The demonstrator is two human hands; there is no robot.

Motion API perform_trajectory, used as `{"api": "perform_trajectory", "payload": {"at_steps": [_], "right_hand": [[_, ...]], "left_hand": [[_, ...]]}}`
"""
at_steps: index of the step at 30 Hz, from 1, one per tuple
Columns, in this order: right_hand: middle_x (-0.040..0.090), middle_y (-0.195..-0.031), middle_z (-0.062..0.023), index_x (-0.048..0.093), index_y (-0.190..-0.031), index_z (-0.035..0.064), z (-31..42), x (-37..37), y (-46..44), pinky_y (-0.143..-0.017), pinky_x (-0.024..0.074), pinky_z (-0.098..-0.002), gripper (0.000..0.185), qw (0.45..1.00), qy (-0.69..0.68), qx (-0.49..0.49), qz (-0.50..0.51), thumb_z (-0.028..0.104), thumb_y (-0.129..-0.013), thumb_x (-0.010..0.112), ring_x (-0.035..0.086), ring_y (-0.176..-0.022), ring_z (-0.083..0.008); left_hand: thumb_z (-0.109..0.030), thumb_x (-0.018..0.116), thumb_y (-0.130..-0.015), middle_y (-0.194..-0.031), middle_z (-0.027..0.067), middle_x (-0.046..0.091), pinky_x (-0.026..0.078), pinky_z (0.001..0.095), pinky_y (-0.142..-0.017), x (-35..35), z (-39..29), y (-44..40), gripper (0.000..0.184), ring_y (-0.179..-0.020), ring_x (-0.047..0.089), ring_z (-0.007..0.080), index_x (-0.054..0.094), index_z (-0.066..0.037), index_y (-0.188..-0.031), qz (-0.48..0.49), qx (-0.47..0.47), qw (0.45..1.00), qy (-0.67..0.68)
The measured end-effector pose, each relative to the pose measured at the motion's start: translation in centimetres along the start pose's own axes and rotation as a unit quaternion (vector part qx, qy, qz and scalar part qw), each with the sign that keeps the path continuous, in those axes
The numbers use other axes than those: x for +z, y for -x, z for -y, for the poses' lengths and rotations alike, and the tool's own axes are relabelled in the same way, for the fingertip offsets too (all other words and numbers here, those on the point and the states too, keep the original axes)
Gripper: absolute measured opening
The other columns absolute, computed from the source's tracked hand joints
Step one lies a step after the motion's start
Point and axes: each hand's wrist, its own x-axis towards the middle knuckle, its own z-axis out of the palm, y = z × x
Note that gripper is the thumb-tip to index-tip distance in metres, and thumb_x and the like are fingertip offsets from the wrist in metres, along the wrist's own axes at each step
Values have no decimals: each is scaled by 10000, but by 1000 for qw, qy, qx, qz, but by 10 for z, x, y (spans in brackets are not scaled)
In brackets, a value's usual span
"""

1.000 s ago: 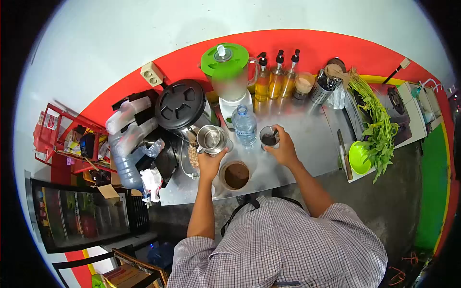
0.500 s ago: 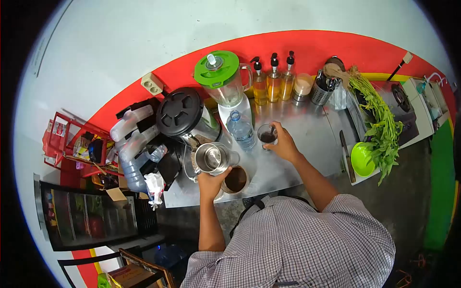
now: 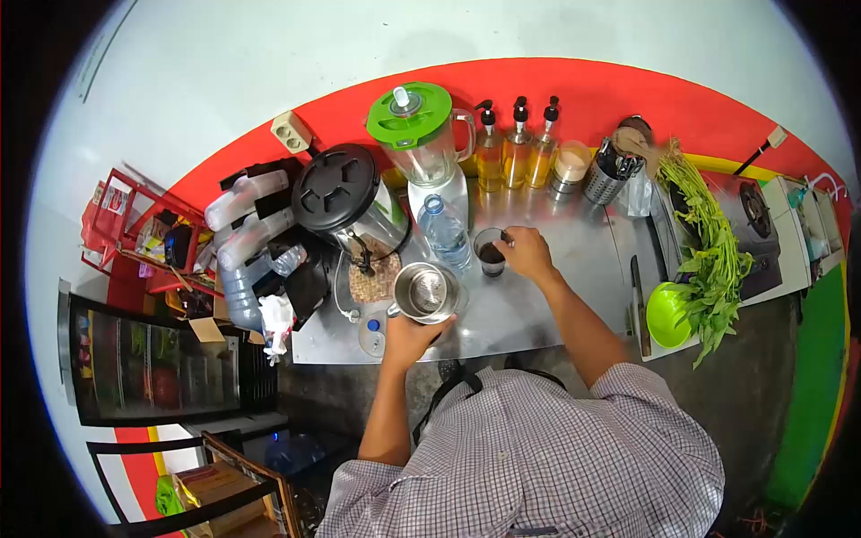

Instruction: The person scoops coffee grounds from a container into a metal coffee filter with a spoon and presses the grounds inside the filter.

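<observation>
In my left hand (image 3: 410,341) is a shiny metal cup (image 3: 427,293), held near the front of the steel counter with its mouth facing up. My right hand (image 3: 529,254) pinches the handle of a small glass mug (image 3: 490,252) with dark liquid in it. The mug appears to stand on the counter. A clear plastic water bottle (image 3: 446,235) is just to its left, between the two hands and farther back. Part of a clear vessel shows at the right of the metal cup; the cup and my left hand hide the rest.
Behind stand a green-lidded blender (image 3: 411,117), a black-lidded steel dispenser (image 3: 337,193) and several pump bottles (image 3: 517,157). On the right, leafy greens (image 3: 713,242) hang over a green bowl (image 3: 671,316) and a knife (image 3: 639,305). A blue-capped bottle (image 3: 372,338) is at the front left.
My left hand has brought the metal cup rightward, over where the container of brown contents showed, which is now mostly hidden. My right hand stays on the mug. The view has shifted slightly.
</observation>
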Motion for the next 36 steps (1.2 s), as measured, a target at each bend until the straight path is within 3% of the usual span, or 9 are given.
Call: {"api": "perform_trajectory", "payload": {"at_steps": [5,16,21,22,27,30,32,33,36], "right_hand": [[778,-927,-233,832,-927,62,9,-5,-5,-801,598,-536,210,998,65,23,-3,262,-947,770,754,-872,-439],[749,-1017,-190,834,-1057,1,5,-9,12,-933,561,-479,218,986,-12,-107,-125,179,-969,743,708,-1007,-397],[743,-980,-175,830,-1106,15,36,-45,22,-800,564,-425,213,992,-71,-73,-71,175,-987,753,705,-852,-339],[736,-938,-161,825,-1114,19,32,-46,23,-722,548,-402,198,984,-73,-127,-96,159,-999,744,687,-774,-306],[713,-886,-144,811,-1100,0,57,-79,45,-695,540,-379,185,979,-122,-131,-98,141,-1017,725,682,-760,-281],[747,-924,-136,807,-1103,-21,59,-90,53,-697,531,-317,150,982,-83,-155,-63,81,-1019,736,676,-760,-200],[748,-923,-141,810,-1093,-7,51,-85,54,-689,530,-334,147,980,-103,-154,-77,93,-1011,741,669,-744,-225],[748,-921,-146,813,-1083,6,52,-84,56,-680,529,-351,144,976,-127,-148,-96,104,-1002,746,663,-728,-249],[764,-932,-130,812,-1085,1,50,-84,65,-678,526,-331,127,975,-135,-133,-113,72,-991,765,667,-741,-213]], "left_hand": [[-180,973,-789,-1184,128,783,577,386,-979,17,2,7,587,-1099,741,217,701,29,-1264,43,24,998,38],[-196,989,-749,-1224,183,773,576,430,-1000,43,14,2,752,-1129,755,320,627,1,-1378,66,75,995,-21],[-169,972,-766,-1211,189,777,585,437,-980,57,9,-2,728,-1126,764,338,621,-2,-1381,60,106,992,-14],[-161,968,-770,-1221,175,774,584,424,-983,61,10,-1,722,-1127,764,309,622,-7,-1385,85,62,994,14],[-122,956,-779,-1248,152,767,576,398,-1004,80,17,0,729,-1136,753,265,611,-12,-1411,106,76,991,14],[-122,957,-779,-1250,162,766,579,408,-999,91,32,-4,722,-1141,755,283,611,-9,-1403,96,83,991,48],[-119,959,-775,-1244,169,768,582,417,-993,94,42,-5,711,-1146,757,306,616,-5,-1387,91,81,992,29],[-132,966,-773,-1327,160,744,553,408,-1070,95,45,-6,772,-1243,714,274,604,-1,-1442,101,39,994,32],[-121,963,-773,-1351,163,730,545,410,-1082,97,54,-5,783,-1268,702,284,592,-2,-1452,90,35,995,39]]}}
